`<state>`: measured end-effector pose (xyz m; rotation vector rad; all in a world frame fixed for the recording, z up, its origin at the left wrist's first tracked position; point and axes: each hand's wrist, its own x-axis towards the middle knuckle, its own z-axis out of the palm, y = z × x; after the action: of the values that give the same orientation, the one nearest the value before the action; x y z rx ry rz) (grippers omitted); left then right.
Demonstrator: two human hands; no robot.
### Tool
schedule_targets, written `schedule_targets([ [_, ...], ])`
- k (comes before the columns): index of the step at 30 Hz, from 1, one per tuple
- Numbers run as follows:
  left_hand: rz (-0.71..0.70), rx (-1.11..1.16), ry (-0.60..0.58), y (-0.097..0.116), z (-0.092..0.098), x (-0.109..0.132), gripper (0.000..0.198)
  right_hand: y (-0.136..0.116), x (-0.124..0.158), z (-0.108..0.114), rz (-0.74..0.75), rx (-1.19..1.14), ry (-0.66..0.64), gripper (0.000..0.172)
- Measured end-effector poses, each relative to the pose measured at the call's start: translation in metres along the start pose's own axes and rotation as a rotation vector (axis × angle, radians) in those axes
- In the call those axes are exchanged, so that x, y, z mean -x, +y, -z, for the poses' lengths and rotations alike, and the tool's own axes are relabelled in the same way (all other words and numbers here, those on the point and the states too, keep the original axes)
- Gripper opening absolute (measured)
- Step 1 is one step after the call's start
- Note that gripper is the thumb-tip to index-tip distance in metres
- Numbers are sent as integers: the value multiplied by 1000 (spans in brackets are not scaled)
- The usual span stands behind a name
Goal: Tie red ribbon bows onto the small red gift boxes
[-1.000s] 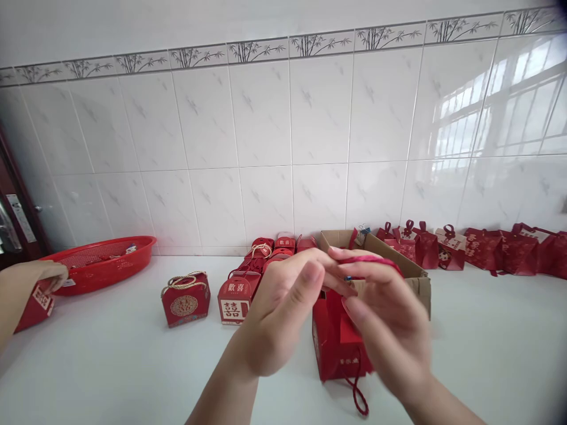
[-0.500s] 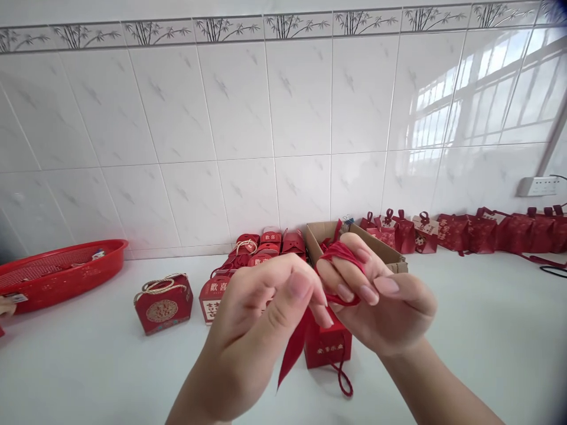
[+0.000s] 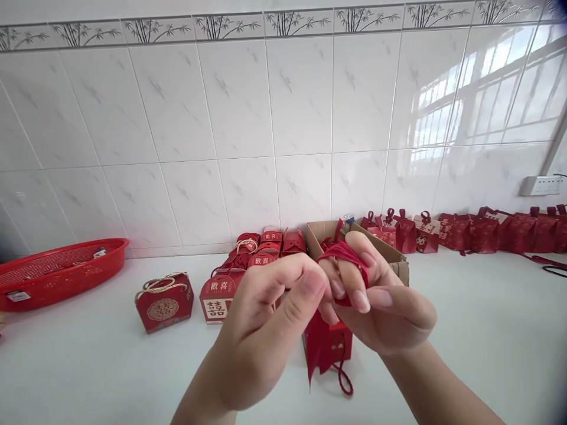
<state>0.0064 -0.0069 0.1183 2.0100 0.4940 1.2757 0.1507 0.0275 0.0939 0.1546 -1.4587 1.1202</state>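
Note:
My two hands are raised together above the white counter (image 3: 478,330). A red ribbon (image 3: 343,255) is wound around the fingers of my right hand (image 3: 381,304), which are curled on it. My left hand (image 3: 270,327) pinches the same ribbon beside them, and a loose end hangs down below. Under my hands a small red gift box (image 3: 328,345) with a red cord handle stands on the counter, partly hidden by my fingers.
An open cardboard box (image 3: 394,255) sits behind my hands. Several red gift boxes (image 3: 263,251) cluster at the wall, two more (image 3: 165,301) stand in front at left, and a row of red bags (image 3: 482,231) lines the right. A red basket (image 3: 57,273) lies far left.
The camera view shifted right, so the other person's hand at far left has left view. The ribbon went from stretched between my hands to wound around my right fingers; its hanging end drew in.

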Motion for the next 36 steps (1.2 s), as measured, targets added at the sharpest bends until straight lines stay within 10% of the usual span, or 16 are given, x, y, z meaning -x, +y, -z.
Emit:
schedule_targets([
  [36,121,72,-36,0,-8,4,26,-2,14,-17,207,186,253,29],
])
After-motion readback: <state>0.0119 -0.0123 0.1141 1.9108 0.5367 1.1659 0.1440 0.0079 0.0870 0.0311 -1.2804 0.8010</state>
